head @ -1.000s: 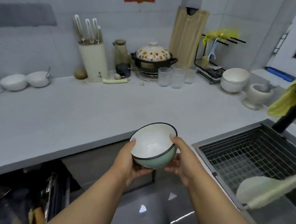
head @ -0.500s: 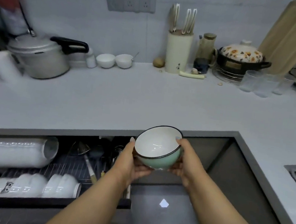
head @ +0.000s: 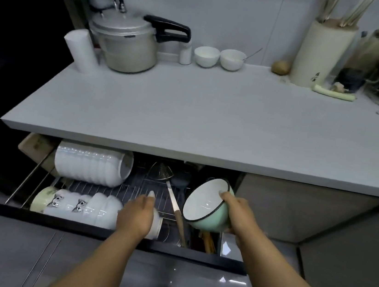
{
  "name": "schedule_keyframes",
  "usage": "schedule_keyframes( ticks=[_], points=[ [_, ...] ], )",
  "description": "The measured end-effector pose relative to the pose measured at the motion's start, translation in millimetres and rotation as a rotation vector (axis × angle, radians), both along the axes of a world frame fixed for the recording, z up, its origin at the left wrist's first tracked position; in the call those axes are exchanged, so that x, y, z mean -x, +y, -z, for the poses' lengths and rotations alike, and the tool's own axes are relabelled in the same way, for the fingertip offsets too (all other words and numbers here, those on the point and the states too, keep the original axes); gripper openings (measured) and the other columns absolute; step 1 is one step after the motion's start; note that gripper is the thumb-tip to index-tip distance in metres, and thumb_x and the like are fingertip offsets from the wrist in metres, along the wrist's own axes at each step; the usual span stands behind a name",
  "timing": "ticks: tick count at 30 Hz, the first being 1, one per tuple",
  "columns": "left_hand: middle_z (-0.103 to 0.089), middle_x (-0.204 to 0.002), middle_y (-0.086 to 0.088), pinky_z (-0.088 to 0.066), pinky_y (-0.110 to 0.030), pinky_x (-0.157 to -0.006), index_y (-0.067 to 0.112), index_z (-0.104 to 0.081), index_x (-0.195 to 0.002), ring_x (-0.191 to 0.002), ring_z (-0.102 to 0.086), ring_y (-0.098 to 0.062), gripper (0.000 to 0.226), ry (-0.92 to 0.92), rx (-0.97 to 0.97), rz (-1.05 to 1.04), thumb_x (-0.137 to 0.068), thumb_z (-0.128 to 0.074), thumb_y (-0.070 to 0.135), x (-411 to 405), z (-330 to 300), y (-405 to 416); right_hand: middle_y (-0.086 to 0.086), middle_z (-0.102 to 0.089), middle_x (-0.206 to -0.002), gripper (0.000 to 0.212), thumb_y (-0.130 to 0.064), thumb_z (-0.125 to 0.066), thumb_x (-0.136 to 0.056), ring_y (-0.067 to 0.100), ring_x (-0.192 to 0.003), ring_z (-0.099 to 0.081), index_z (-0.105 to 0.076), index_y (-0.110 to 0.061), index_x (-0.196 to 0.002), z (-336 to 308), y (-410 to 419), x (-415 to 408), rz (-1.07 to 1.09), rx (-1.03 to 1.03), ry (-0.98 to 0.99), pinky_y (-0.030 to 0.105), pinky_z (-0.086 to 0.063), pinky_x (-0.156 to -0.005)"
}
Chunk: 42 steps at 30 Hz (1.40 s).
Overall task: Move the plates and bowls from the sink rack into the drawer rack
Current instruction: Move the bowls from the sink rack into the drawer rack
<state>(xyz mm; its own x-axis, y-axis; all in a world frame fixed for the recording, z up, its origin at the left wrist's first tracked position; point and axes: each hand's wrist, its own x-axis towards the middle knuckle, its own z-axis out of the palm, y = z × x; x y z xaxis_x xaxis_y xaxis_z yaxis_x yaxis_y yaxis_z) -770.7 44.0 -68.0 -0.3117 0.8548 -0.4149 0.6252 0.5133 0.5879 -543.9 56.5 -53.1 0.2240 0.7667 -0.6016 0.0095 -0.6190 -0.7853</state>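
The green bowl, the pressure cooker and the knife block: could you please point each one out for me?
green bowl [head: 204,205]: head view, on its white inner surface.
pressure cooker [head: 129,51]: head view, on its metal side wall.
knife block [head: 316,54]: head view, on its cream front face.

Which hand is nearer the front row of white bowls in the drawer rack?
Left. The left hand rests on that row's right end; the right hand holds the green bowl farther right.

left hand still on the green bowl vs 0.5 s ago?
No. The left hand has left the green bowl and dropped to the white bowls in the drawer rack. Only the right hand grips the bowl.
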Motion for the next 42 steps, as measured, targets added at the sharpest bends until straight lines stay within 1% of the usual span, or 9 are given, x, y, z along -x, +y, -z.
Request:
schedule_keyframes(
  ticks=[3, 7, 12, 18, 22, 29, 34, 40, 42],
  points=[
    [-0.061, -0.127, -0.009, -0.035, -0.045, -0.106, 0.017, -0.059, -0.122, -0.119, -0.051, -0.029, 0.053, 0.131, -0.017, 0.073, -0.098, -0.026, 0.05, 24.4, 21.3, -4.8, 0.01, -0.065, -0.1, 0.061, -0.054, -0.069, -0.064, 0.029, -0.09, -0.064, -0.055, -0.011, -0.106, 22.9, 6.3, 22.8, -0.046, 0.047, -0.117, 0.051, -0.056, -0.082],
    [-0.064, -0.118, -0.005, -0.043, -0.04, -0.093, 0.02, -0.059, -0.115, -0.109, -0.055, -0.025, 0.058, 0.224, -0.078, 0.145, -0.095, -0.018, 0.055, 41.8, 39.1, -7.3, 0.008, -0.064, -0.106, 0.067, -0.058, -0.068, -0.062, 0.027, -0.093, -0.063, -0.052, -0.013, -0.109, 45.2, 14.7, 46.2, -0.188, 0.088, -0.306, 0.043, -0.053, -0.086],
    [-0.051, -0.139, -0.005, -0.034, -0.041, -0.108, 0.021, -0.043, -0.139, -0.129, -0.045, -0.023, 0.06, 0.331, -0.027, 0.213, -0.097, -0.015, 0.054, 52.8, 48.5, -2.8, 0.01, -0.057, -0.126, 0.08, -0.06, -0.066, -0.069, 0.031, -0.112, -0.057, -0.044, -0.012, -0.129, 63.6, 25.0, 72.5, -0.378, 0.183, -0.472, 0.036, -0.048, -0.09],
    [-0.054, -0.135, -0.005, -0.033, -0.044, -0.108, 0.02, -0.045, -0.135, -0.125, -0.046, -0.024, 0.055, 0.426, 0.041, 0.234, -0.098, -0.019, 0.051, 58.2, 49.5, 10.9, 0.012, -0.052, -0.133, 0.097, -0.07, -0.061, -0.061, 0.031, -0.116, -0.054, -0.039, -0.011, -0.136, 83.7, 32.9, 98.5, -0.582, 0.265, -0.544, 0.034, -0.048, -0.091],
    [-0.055, -0.134, -0.007, -0.026, -0.046, -0.112, 0.018, -0.044, -0.135, -0.127, -0.045, -0.025, 0.056, 0.449, 0.068, 0.202, -0.097, -0.019, 0.052, 56.5, 48.0, 12.5, 0.014, -0.047, -0.137, 0.096, -0.069, -0.059, -0.071, 0.03, -0.122, -0.05, -0.032, -0.008, -0.14, 95.0, 37.9, 113.7, -0.663, 0.297, -0.603, 0.031, -0.043, -0.088],
    [-0.055, -0.134, -0.008, -0.026, -0.044, -0.112, 0.018, -0.039, -0.139, -0.126, -0.045, -0.025, 0.057, 0.462, 0.074, 0.199, -0.098, -0.019, 0.053, 55.5, 43.6, 10.8, 0.015, -0.05, -0.134, 0.097, -0.07, -0.059, -0.068, 0.03, -0.118, -0.054, -0.032, -0.008, -0.137, 112.7, 42.2, 137.2, -0.674, 0.317, -0.647, 0.03, -0.043, -0.081],
    [-0.055, -0.134, -0.007, -0.026, -0.042, -0.112, 0.018, -0.038, -0.14, -0.126, -0.044, -0.024, 0.056, 0.462, 0.059, 0.199, -0.098, -0.021, 0.052, 56.2, 45.1, 9.7, 0.013, -0.05, -0.138, 0.092, -0.065, -0.058, -0.073, 0.03, -0.123, -0.051, -0.032, -0.006, -0.139, 123.2, 43.5, 145.6, -0.683, 0.319, -0.65, 0.031, -0.045, -0.092],
    [-0.057, -0.13, -0.006, -0.028, -0.04, -0.11, 0.019, -0.04, -0.137, -0.124, -0.045, -0.023, 0.054, 0.457, 0.042, 0.183, -0.098, -0.022, 0.052, 55.9, 46.3, 9.4, 0.012, -0.051, -0.135, 0.088, -0.06, -0.06, -0.071, 0.029, -0.119, -0.053, -0.032, -0.006, -0.135, 134.2, 48.1, 158.3, -0.659, 0.363, -0.599, 0.03, -0.044, -0.084],
    [-0.057, -0.13, -0.005, -0.028, -0.039, -0.11, 0.019, -0.04, -0.138, -0.124, -0.045, -0.023, 0.055, 0.457, 0.033, 0.179, -0.098, -0.022, 0.052, 55.8, 46.5, 9.0, 0.012, -0.049, -0.137, 0.088, -0.057, -0.06, -0.076, 0.028, -0.123, -0.05, -0.029, -0.004, -0.138, 136.4, 49.5, 162.3, -0.667, 0.366, -0.586, 0.029, -0.043, -0.088]
  ],
)
